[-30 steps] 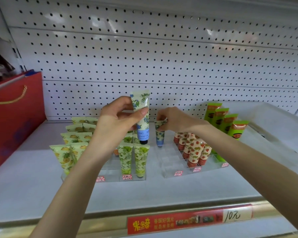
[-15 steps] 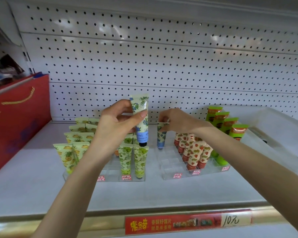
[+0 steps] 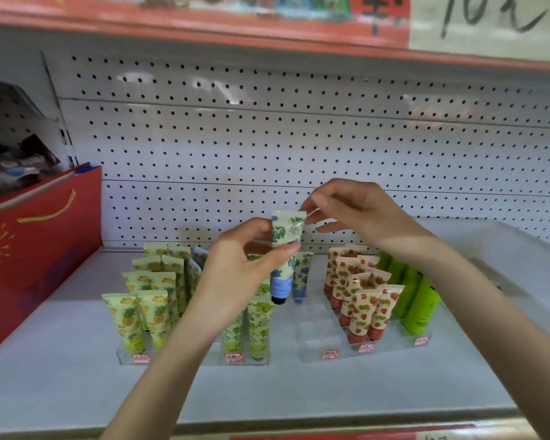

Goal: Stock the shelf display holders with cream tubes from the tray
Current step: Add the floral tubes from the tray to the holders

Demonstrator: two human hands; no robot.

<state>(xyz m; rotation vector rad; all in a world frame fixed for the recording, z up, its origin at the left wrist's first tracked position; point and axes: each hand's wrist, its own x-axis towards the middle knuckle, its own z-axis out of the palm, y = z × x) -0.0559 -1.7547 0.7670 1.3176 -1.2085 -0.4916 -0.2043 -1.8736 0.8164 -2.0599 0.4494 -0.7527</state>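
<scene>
Cream tube [image 3: 288, 228] with blue flowers is up in the air, cap down, over the white shelf [image 3: 61, 382]. The left hand [image 3: 245, 265] holds it round the middle with thumb and fingers. The right hand [image 3: 356, 211] is at the top corner of it, fingers bent. I cannot tell if it pinches there or only touches.

Just behind stands a second blue tube [image 3: 302, 274], in the back of the right holder [image 3: 315, 341], which is clear. Strawberry tubes [image 3: 362, 306] and plain green tubes [image 3: 416, 300] stand in that one too. The left holder [image 3: 124, 357] has pineapple tubes [image 3: 140, 312] and green fruit tubes [image 3: 258, 325]. A red bag [image 3: 35, 249] stands far left.
</scene>
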